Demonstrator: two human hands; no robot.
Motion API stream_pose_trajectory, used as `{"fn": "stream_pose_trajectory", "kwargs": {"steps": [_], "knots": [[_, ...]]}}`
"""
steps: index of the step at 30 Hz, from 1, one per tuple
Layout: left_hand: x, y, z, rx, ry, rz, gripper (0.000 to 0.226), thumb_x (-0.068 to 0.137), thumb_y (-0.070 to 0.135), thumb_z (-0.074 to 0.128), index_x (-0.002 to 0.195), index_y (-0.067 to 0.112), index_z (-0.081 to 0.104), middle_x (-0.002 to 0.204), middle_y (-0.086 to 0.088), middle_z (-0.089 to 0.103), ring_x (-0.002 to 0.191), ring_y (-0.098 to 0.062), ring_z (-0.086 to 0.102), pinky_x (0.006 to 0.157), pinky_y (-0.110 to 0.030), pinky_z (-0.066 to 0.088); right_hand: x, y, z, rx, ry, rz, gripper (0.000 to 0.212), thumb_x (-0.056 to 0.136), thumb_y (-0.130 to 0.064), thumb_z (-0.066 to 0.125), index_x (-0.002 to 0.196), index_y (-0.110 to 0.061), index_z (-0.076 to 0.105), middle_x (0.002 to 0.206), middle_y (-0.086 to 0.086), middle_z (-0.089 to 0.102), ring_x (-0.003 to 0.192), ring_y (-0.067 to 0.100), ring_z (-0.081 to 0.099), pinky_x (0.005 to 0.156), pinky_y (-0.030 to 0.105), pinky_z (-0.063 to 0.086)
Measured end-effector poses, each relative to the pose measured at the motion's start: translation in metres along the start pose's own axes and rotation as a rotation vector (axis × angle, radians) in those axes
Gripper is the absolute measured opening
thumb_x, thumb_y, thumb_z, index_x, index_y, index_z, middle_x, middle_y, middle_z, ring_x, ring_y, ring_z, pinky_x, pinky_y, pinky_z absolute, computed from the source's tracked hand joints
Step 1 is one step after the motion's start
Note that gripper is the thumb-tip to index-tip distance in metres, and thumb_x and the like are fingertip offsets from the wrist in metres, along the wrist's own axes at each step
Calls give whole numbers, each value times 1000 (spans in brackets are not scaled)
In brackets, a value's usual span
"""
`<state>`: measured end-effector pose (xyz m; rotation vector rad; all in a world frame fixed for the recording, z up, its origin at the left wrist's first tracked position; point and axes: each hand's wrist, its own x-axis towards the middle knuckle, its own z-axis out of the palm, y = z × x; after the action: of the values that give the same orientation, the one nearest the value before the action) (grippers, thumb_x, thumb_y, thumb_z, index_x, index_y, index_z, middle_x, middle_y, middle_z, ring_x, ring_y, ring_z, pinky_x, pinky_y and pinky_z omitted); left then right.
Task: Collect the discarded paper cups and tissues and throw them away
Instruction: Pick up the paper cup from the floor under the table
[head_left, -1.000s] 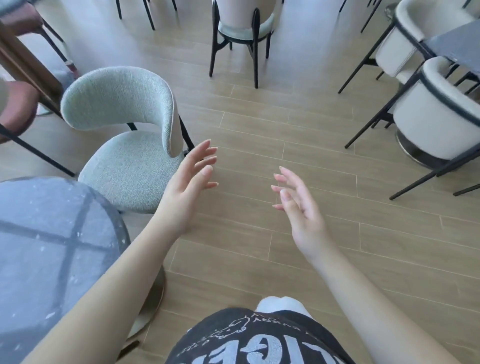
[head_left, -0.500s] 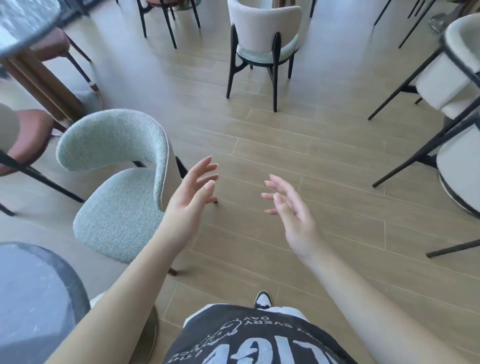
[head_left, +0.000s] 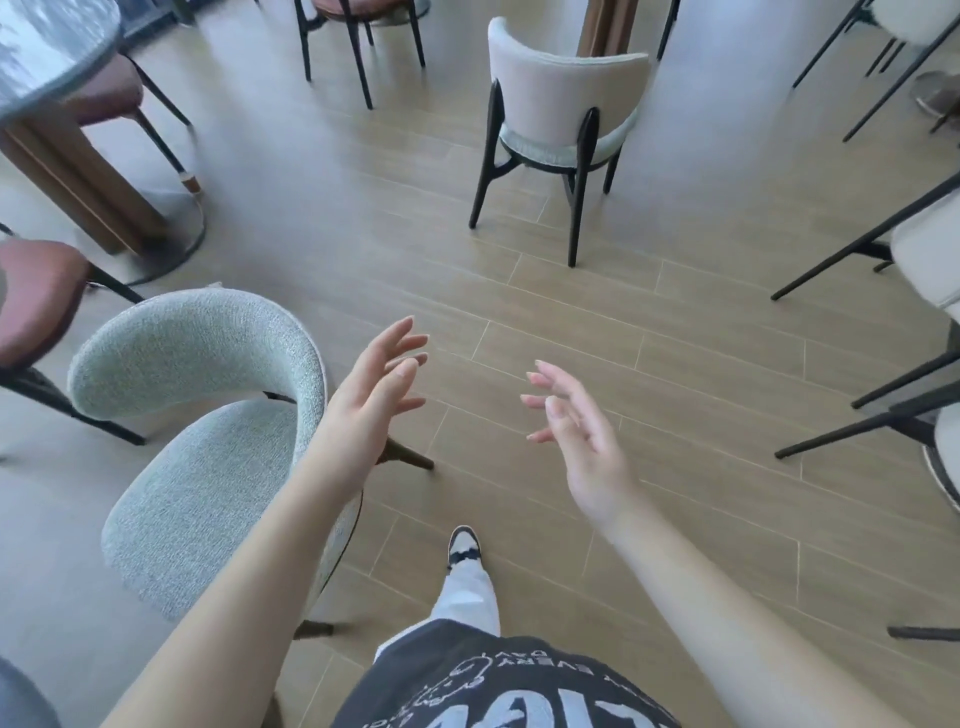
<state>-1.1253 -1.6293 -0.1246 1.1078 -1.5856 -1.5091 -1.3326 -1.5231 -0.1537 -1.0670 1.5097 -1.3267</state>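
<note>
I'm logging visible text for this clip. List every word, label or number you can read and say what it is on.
"EVERY DAY": small print on the black shirt, upside down from the camera.
Large pale letters lower on the shirt: cut off by the frame edge, not readable.
Chairs, tables, floor, shoe: no readable text.

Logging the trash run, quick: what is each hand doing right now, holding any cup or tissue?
Left hand: open, fingers spread, holding nothing.
Right hand: open, fingers loosely curled, holding nothing.
No cup or tissue is in view.
</note>
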Motion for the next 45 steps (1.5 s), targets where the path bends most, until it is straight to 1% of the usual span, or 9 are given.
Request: {"fn": "stream_pose_trajectory", "kwargs": {"steps": [4, 7, 10, 13, 23, 29, 36, 40, 45], "knots": [[77, 2, -21, -19, -5, -11, 56, 86, 55, 52, 140, 39, 49, 136, 15, 59, 132, -7, 52, 98, -44, 54, 78, -5, 17, -15, -54, 42, 38, 100, -47, 42, 137, -41, 50, 134, -22, 57, 123, 5, 58, 93, 27, 51], [132, 7, -34, -25, 5, -25, 59, 83, 55, 53, 139, 36, 50, 139, 12, 57, 132, -6, 52, 99, -46, 53, 138, -9, 24, -37, -77, 44, 42, 96, -57, 43, 136, -46, 50, 134, -26, 56, 125, 3, 57, 105, 38, 48], [181, 14, -42, -22, 13, -48, 65, 83, 55, 53, 143, 28, 50, 139, 11, 57, 132, -7, 52, 99, -46, 54, 190, -14, 26, -55, -87, 44, 42, 96, -64, 41, 135, -51, 49, 137, -24, 55, 127, 5, 56, 107, 48, 46], [230, 16, -45, -6, -3, -45, 67, 84, 55, 53, 144, 26, 48, 140, 13, 57, 132, -6, 52, 98, -43, 54, 244, -13, 21, -79, -104, 44, 45, 96, -67, 40, 137, -52, 47, 138, -24, 53, 129, 8, 54, 107, 50, 46], [386, 19, -53, 33, 147, -78, 62, 86, 56, 51, 142, 31, 50, 137, 16, 60, 131, -4, 52, 101, -44, 52, 448, -12, -4, -61, -240, 5, 45, 100, -45, 41, 140, -29, 51, 133, -16, 59, 124, 7, 58, 106, 45, 47], [462, 34, -63, 44, 269, -91, 65, 85, 57, 50, 144, 29, 49, 135, 15, 60, 129, -3, 53, 102, -41, 52, 558, -21, 2, -13, -370, 35, 41, 101, -43, 41, 139, -32, 52, 128, -22, 60, 124, 8, 58, 107, 44, 47], [530, 32, -114, -27, 415, -100, 69, 83, 56, 53, 145, 27, 47, 139, 9, 58, 131, -8, 53, 98, -44, 54, 654, -30, 52, 17, -492, 31, 44, 100, -40, 40, 142, -30, 47, 128, -19, 59, 123, 8, 58, 101, 32, 50], [567, 19, -160, -33, 477, -84, 68, 85, 54, 52, 148, 27, 44, 140, 11, 57, 133, -9, 52, 96, -38, 55, 714, -33, 94, -6, -551, 12, 45, 100, -40, 39, 144, -30, 45, 129, -22, 57, 123, 6, 57, 99, 28, 50], [619, 5, -234, -40, 562, -81, 68, 85, 54, 50, 147, 27, 43, 141, 13, 55, 133, -7, 50, 98, -35, 52, 790, -42, 166, -49, -618, -42, 48, 101, -38, 40, 147, -41, 31, 140, -15, 47, 122, 9, 58, 93, 26, 53]]}}
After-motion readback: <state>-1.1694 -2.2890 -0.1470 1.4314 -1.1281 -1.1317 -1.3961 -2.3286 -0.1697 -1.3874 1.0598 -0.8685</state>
